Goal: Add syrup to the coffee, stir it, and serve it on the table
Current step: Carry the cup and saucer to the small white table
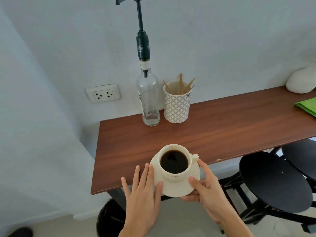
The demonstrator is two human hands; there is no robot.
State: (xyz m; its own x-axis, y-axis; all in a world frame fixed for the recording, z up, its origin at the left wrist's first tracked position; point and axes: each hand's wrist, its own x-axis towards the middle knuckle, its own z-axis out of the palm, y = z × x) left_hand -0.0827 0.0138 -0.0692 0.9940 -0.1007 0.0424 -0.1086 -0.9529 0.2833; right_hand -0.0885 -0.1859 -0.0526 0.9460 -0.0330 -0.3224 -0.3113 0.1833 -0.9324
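A cream cup full of black coffee stands on a cream saucer over the near edge of the brown table. My right hand grips the saucer's right rim, thumb on top and fingers beneath. My left hand lies flat with spread fingers against the saucer's left rim, thumb on the rim. A clear glass syrup bottle with a tall black pump stands at the table's back left. Beside it a patterned holder contains several wooden stirrers.
Two black round stools stand under the table at the right. A green cloth and a white soft object lie at the far right. A wall socket is left of the bottle. A black bin sits below.
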